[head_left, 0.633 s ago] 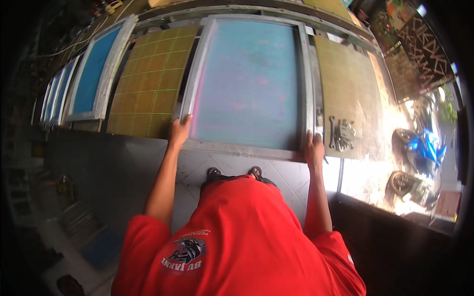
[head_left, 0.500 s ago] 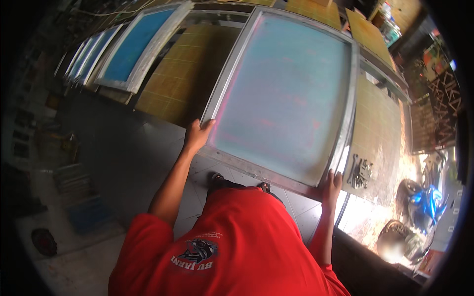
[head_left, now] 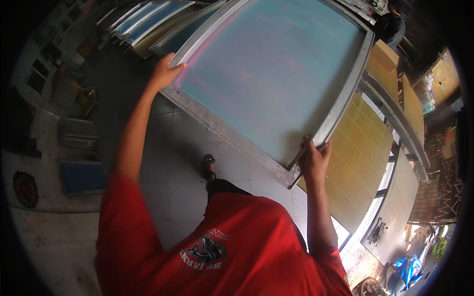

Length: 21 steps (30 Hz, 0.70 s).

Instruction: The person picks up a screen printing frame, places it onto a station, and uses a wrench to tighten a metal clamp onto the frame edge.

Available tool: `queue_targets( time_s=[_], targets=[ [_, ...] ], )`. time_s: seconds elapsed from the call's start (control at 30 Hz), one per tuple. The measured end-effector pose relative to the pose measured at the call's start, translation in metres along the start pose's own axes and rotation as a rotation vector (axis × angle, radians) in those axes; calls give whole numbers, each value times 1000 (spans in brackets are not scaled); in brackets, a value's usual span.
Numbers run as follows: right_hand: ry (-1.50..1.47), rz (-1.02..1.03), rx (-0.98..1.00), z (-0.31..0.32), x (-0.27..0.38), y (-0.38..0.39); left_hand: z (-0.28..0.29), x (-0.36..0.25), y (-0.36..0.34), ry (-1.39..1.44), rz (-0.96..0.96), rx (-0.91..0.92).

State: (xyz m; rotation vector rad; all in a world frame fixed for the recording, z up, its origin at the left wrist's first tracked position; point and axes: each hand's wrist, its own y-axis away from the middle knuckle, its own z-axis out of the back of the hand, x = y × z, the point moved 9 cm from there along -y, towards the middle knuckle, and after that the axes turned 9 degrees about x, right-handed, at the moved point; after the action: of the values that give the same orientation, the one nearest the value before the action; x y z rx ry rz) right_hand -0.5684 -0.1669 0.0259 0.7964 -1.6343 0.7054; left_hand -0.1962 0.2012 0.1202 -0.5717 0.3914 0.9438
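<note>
Between my hands I hold a large screen printing frame (head_left: 276, 69), with a grey metal border and pale blue-green mesh stained pink along its left side. My left hand (head_left: 167, 74) is closed round the left rail close to the near left corner, thumb on top. Near the opposite near corner, my right hand (head_left: 315, 158) grips the right rail. The frame is tilted and held up off the tables, over the tiled floor. Its far end runs out of the picture at the top.
Yellowish boards with grid lines (head_left: 358, 163) lie along a long table at the right. Farther left stand several blue-meshed frames (head_left: 155, 22) in a row. A dark-clothed person (head_left: 392, 27) is at the far right. A blue frame (head_left: 83, 177) lies low at the left.
I have turned and stepped left along the tables, carrying the frame with me. It now slants more in view, and both hands still grip its rails.
</note>
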Motion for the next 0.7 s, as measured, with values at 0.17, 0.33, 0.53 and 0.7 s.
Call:
queue_targets(
  time_s=[0.17,0.33,0.53,0.7],
  targets=[
    [-50,28,116,-184,-51,-121,67,141,-128,-93,-96,52],
    [124,39,80,-312,-90,-215,108,281,-231,-112,-70,135],
    [244,-113,200,-361,-88,-260,95,386,-315,-223,-2,89],
    [388,-147,135,-370,-92,-276,55,415,-333,-121,11,220]
  ],
)
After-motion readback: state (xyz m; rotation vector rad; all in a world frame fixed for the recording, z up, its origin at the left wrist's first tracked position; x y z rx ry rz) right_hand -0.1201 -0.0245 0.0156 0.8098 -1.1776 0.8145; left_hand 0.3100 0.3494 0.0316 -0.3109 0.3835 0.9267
